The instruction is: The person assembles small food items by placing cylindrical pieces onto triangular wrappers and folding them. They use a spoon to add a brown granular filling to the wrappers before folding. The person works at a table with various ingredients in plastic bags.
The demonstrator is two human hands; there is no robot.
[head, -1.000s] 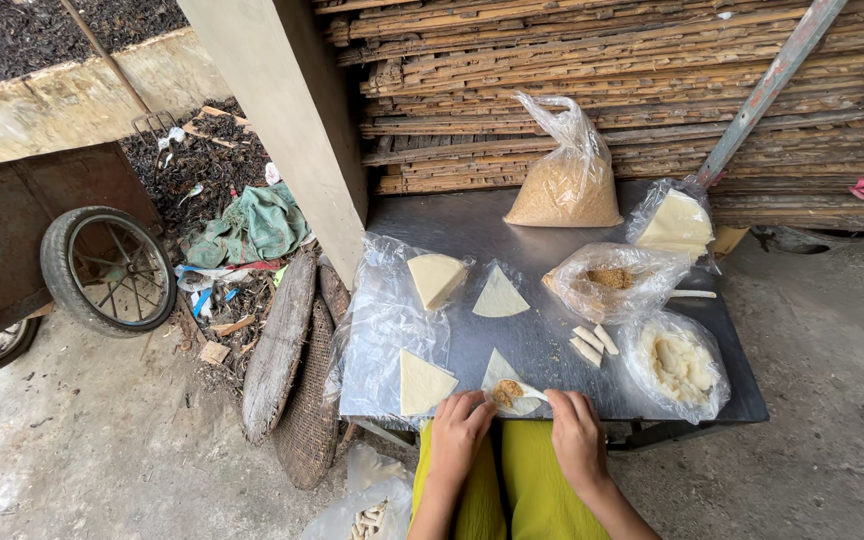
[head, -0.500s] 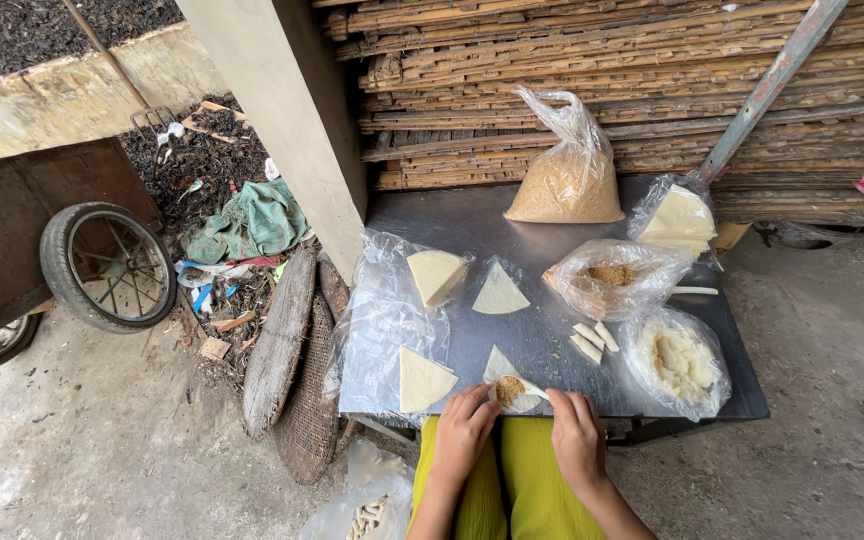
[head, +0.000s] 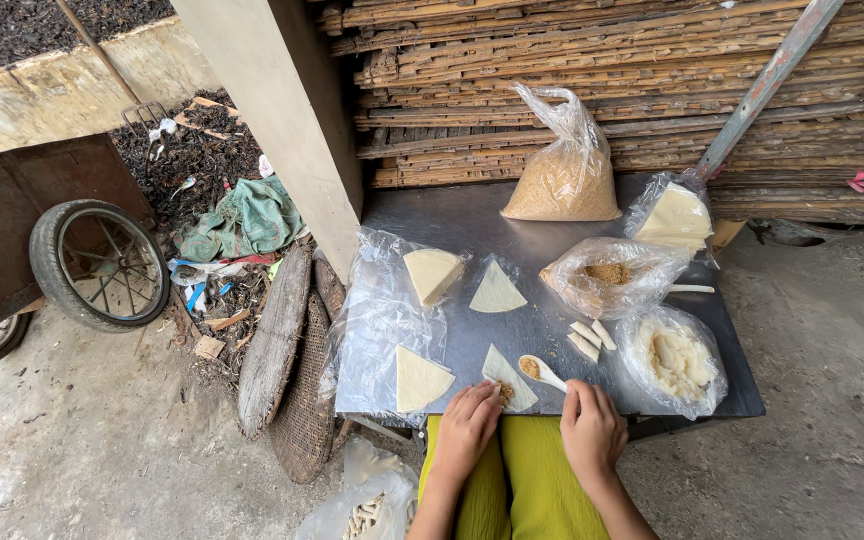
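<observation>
2 hands are working at the table's (head: pixel 472 215) near edge: the left hand (head: pixel 469 427) is pressing its fingers onto a triangular wrapper (head: pixel 508 377), the right hand (head: pixel 590 428) is pinching a white spoon (head: pixel 542 372). 4 clear bags are sitting behind, the tall knotted bag (head: pixel 565 165) farthest.

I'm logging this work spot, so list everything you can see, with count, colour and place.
Table: one, grey metal, centre.
Wrappers: four triangular, cream; one at the left hand, others spread on the left half.
Spoon: one, white, holding brown filling, near edge.
Bags: large tan one at back; three smaller at right.
Rolls: about three, white, mid-right.
Clear sheet: one, left edge.
Wheel: one, black, far left.
Cloth: green, on the ground.
Left hand: on wrapper.
Right hand: by spoon handle.
</observation>
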